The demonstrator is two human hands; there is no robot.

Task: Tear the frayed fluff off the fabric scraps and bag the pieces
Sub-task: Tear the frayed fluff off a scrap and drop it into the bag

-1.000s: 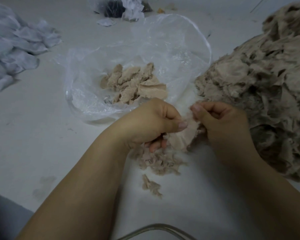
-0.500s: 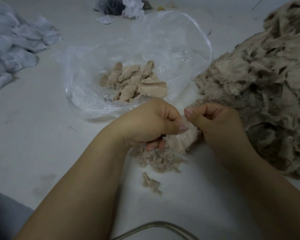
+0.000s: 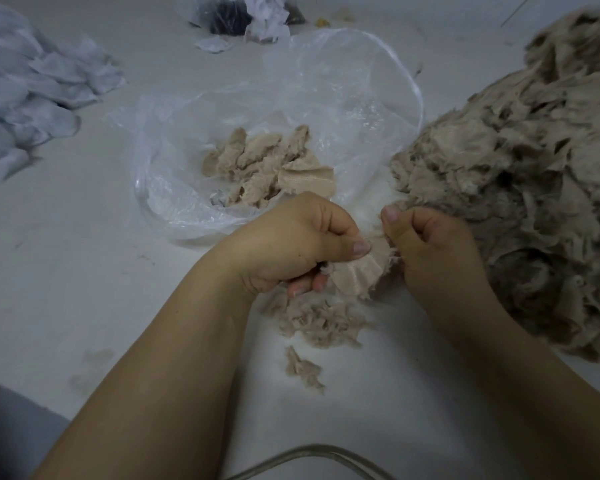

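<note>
Left hand [image 3: 293,244] and right hand [image 3: 430,247] both pinch one beige fabric scrap [image 3: 359,270] mid-frame. Clear plastic bag [image 3: 174,188] with cleaned pieces [image 3: 267,168] at 12 o'clock. Scrap heap [image 3: 534,174] at 3. Torn fluff [image 3: 319,320] at 6.

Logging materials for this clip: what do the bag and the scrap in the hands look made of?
Bag: thin clear plastic film, glossy; it crinkles and the table shows through. Scrap: beige woven-looking cloth, matte, gathered into ribs with fuzzy frayed edges; the fibre type can't be told.
</note>
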